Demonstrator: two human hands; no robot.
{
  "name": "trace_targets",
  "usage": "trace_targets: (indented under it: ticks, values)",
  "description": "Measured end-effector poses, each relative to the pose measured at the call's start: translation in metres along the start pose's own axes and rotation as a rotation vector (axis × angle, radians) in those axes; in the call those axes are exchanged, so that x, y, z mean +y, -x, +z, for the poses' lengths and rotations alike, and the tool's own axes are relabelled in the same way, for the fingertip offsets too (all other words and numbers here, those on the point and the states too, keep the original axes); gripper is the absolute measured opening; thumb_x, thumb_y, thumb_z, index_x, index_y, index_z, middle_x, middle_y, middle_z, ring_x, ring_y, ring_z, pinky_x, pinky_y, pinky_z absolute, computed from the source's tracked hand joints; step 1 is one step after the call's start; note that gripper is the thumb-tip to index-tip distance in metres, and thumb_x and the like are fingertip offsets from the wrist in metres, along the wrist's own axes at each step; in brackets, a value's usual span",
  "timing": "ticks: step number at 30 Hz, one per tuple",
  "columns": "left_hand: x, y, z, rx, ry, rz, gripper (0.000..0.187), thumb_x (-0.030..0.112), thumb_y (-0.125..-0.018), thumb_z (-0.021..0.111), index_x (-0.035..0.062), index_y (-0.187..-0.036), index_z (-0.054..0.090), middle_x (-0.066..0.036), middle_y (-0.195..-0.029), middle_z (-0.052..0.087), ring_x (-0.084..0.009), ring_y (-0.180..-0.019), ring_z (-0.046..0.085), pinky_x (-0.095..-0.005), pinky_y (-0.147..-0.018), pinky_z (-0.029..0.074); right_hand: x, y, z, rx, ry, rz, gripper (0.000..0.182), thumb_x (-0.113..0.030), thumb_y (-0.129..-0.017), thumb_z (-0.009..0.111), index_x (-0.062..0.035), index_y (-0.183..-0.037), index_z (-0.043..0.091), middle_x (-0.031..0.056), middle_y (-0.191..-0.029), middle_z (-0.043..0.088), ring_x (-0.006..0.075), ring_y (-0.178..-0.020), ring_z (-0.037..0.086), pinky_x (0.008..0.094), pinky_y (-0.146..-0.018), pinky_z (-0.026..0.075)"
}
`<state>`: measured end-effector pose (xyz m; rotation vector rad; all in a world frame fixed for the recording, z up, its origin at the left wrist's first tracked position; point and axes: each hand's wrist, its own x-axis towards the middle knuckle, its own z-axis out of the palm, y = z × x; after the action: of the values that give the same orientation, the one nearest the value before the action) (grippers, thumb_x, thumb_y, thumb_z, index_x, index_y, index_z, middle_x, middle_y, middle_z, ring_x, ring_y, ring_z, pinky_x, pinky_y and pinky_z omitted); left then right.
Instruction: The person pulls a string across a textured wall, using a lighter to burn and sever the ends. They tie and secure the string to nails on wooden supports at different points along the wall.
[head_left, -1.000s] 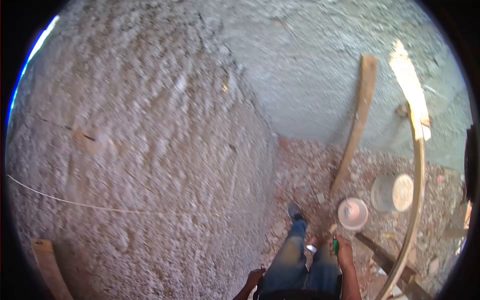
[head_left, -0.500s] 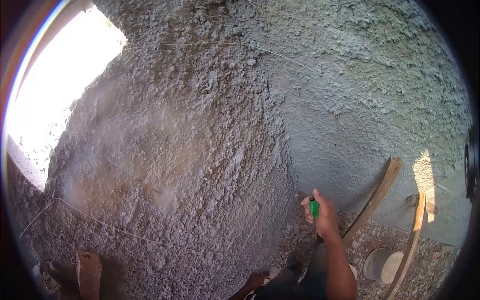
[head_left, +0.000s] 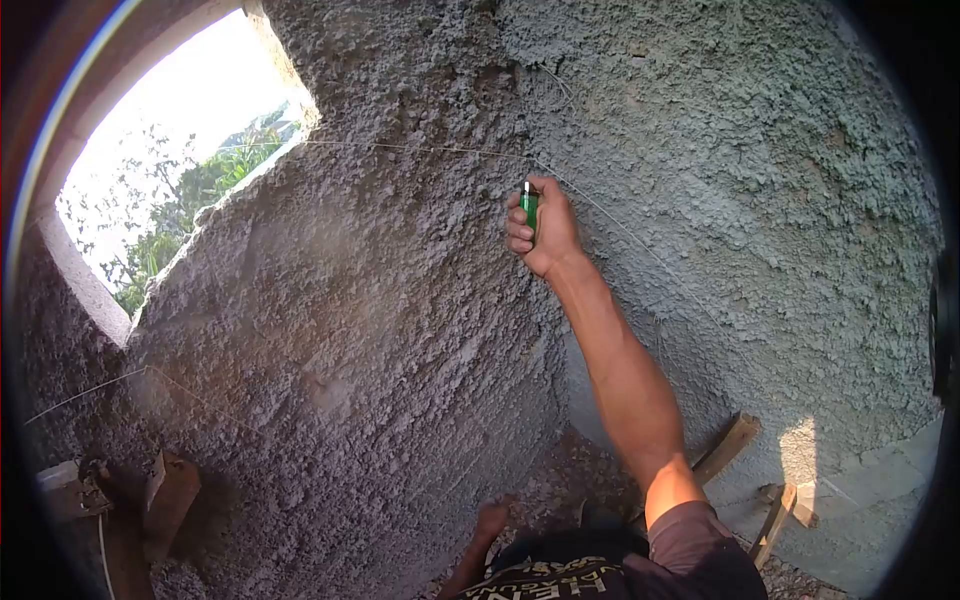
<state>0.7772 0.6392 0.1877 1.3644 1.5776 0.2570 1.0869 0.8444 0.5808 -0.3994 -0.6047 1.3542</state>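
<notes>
- Green lighter-like object: just off the middle of the view toward 1 o'clock, roughly upright, its metal end up.
- Right hand: wrapped around that object, fingers curled over its side and thumb by the upper end; the forearm runs down toward 5 o'clock. I cannot tell whether the knuckles touch the wall.
- Thin string: just above the hand, toward 12 o'clock, bending near the corner and slanting down toward 3 o'clock.
- Step in hand, as I judge it: the object is held up near that bend. Moving it from here would call for a steady grip and care not to snag the string.
- Left hand: low at 6 o'clock, seemingly curled; too small to tell whether it pinches anything. Nearest is the rough wall.
- Farther out: bright opening at 10 o'clock; wooden block at 8; leaning board at 4; rubble-strewn floor at 5.
</notes>
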Motion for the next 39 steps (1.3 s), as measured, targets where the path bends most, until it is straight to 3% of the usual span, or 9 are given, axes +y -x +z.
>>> trace_targets:
  ticks: [10,14,18,28,31,33,35,37,39]
  values:
    - [-0.175,-0.009,-0.016,0.071,-0.247,0.053,0.043,0.04,-0.087,0.053,0.002,-0.099,0.069,-0.023,-0.089,0.069,-0.0373,-0.084,0.067,-0.0432,-0.075,0.049,-0.004,-0.05,0.016,0.152,-0.125,0.111,0.03,-0.029,-0.094,0.036,-0.0049,-0.087,0.051,-0.0016,-0.063,0.043,0.0082,-0.043,0.031,0.0244,-0.035,0.022]
    - [-0.223,-0.006,-0.026,0.078,-0.489,0.405,0.036,0.033,-0.088,0.05,0.0068,-0.1,0.071,-0.021,-0.092,0.069,-0.0353,-0.078,0.068,-0.0416,-0.073,0.052,-0.004,-0.049,0.018,0.165,-0.085,0.09,0.031,-0.029,-0.096,0.034,-0.0041,-0.089,0.052,-0.0013,-0.063,0.043,0.0082,-0.043,0.03,0.0241,-0.035,0.024]
    - [-0.199,0.013,-0.035,0.008,-0.359,0.224,0.029,0.026,-0.089,0.05,0.0085,-0.096,0.072,-0.017,-0.089,0.07,-0.0304,-0.072,0.068,-0.0402,-0.071,0.054,-0.002,-0.048,0.018,0.175,-0.084,0.063,0.032,-0.029,-0.097,0.033,-0.0043,-0.089,0.052,-0.0014,-0.063,0.043,0.0083,-0.044,0.03,0.0238,-0.036,0.025]
    - [-0.212,-0.025,-0.039,-0.109,-0.738,0.421,0.022,0.024,-0.086,0.053,0.0107,-0.095,0.069,-0.016,-0.077,0.066,-0.0303,-0.076,0.066,-0.0455,-0.067,0.051,0.001,-0.053,0.015,0.162,-0.095,0.027,0.032,-0.026,-0.093,0.035,-0.0009,-0.09,0.054,0.0014,-0.064,0.046,0.0099,-0.045,0.034,0.0256,-0.037,0.025]
    - [-0.222,-0.045,-0.033,-0.249,-0.669,0.128,0.035,0.024,-0.076,0.064,0.0142,-0.11,0.066,-0.012,-0.102,0.068,-0.0304,-0.097,0.065,-0.0437,-0.087,0.05,0.007,-0.038,0.017,0.172,-0.134,0.031,0.034,-0.033,-0.096,0.036,-0.0034,-0.09,0.053,-0.0004,-0.064,0.044,0.009,-0.045,0.032,0.0232,-0.036,0.024]
    - [-0.233,-0.05,-0.037,-0.198,-0.809,0.466,0.035,0.018,-0.077,0.059,0.0138,-0.111,0.066,-0.012,-0.104,0.068,-0.0294,-0.098,0.064,-0.0438,-0.088,0.05,0.02,0.008,0.019,0.139,-0.28,0.007,0.044,-0.043,-0.096,0.039,-0.0013,-0.094,0.054,0.0,-0.065,0.044,0.0104,-0.047,0.035,0.0253,-0.039,0.027]
    - [-0.224,-0.038,-0.031,-0.082,-0.718,0.596,0.027,0.019,-0.081,0.055,0.0107,-0.104,0.068,-0.015,-0.092,0.067,-0.0297,-0.091,0.064,-0.0432,-0.082,0.049,0.038,0.071,0.011,0.136,-0.132,-0.038,0.049,-0.048,-0.095,0.046,0.0009,-0.096,0.055,-0.0004,-0.064,0.043,0.0104,-0.051,0.038,0.0279,-0.043,0.032]
    - [-0.18,-0.036,-0.03,0.047,-0.615,0.724,0.025,0.019,-0.086,0.051,0.0076,-0.097,0.069,-0.018,-0.08,0.067,-0.03,-0.084,0.064,-0.0426,-0.076,0.049,0.046,0.121,-0.018,0.338,0.57,-0.294,0.038,-0.036,-0.091,0.061,0.0018,-0.092,0.058,0.0004,-0.064,0.046,0.0119,-0.052,0.044,0.0268,-0.047,0.036]
    - [-0.139,-0.039,-0.033,-0.076,-0.304,0.455,0.029,0.023,-0.088,0.05,0.0044,-0.1,0.069,-0.019,-0.08,0.067,-0.0278,-0.081,0.065,-0.0403,-0.073,0.048,0.043,0.16,-0.041,0.607,1.322,-0.768,0.024,-0.02,-0.086,0.07,0.0001,-0.096,0.061,0.0034,-0.069,0.056,0.0151,-0.059,0.054,0.0299,-0.051,0.043]
